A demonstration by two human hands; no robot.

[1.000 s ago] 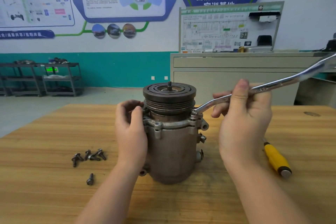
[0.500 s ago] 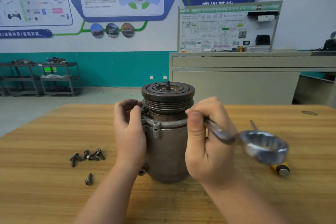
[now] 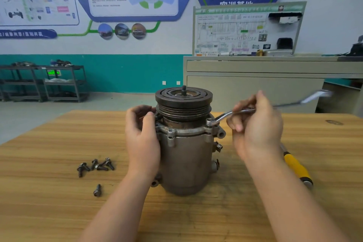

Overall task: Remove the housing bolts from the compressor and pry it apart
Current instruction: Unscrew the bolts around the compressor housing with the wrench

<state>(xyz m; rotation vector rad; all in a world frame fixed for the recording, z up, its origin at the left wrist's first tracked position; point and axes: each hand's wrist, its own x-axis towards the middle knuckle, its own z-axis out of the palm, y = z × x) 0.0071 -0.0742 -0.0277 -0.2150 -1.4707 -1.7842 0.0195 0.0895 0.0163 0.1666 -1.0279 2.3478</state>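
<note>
A grey metal compressor (image 3: 186, 159) stands upright on the wooden table (image 3: 49, 192), its dark pulley (image 3: 183, 102) on top. My left hand (image 3: 142, 137) grips the compressor's left side near the flange. My right hand (image 3: 255, 124) holds a silver ring wrench (image 3: 224, 115) by its shank. The wrench's ring end sits on a housing bolt at the flange's right side, and its far end points away to the right. Several removed bolts (image 3: 96, 166) lie on the table to the left, with one more bolt (image 3: 97, 190) nearer to me.
A yellow-handled screwdriver (image 3: 296, 167) lies on the table to the right of my right forearm. Beyond the table stands a grey cabinet (image 3: 255, 84) with a display board, and dark shelving (image 3: 45, 82) lines the far left wall.
My right hand swung the wrench toward me half a second ago, then back out to the right with the ring end on the right flange bolt. My left hand stayed on the compressor.
</note>
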